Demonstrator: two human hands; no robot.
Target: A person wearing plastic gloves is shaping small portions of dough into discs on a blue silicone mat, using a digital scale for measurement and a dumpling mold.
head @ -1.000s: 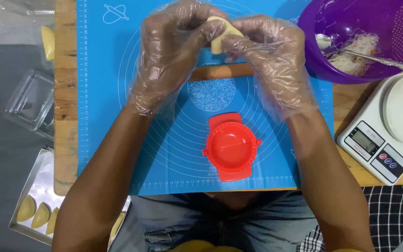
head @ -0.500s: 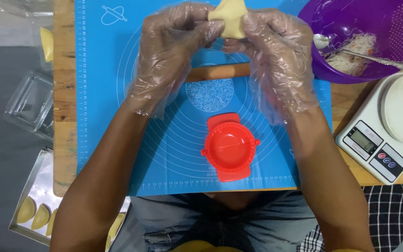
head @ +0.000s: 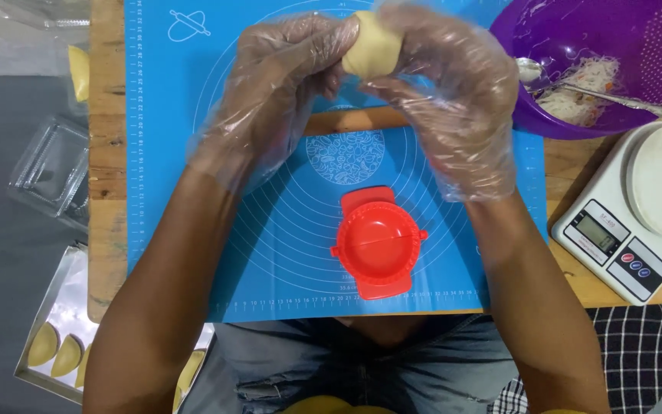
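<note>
I see thin, crinkled clear plastic gloves on my left hand [head: 281, 92] and right hand [head: 453, 100], glossy where the light catches. The dough [head: 373, 47] between them looks pale yellow, smooth and matt. The mat [head: 270, 253] looks like blue silicone, smooth with a soft sheen. The press [head: 378, 244] is red hard plastic, slightly glossy. The table [head: 105, 192] is bare wood with visible grain. The bowl [head: 576, 31] is shiny purple plastic, the spoon [head: 599, 90] polished metal. The scale [head: 637, 222] is white smooth plastic. The tray [head: 63, 307] looks like dull metal.
</note>
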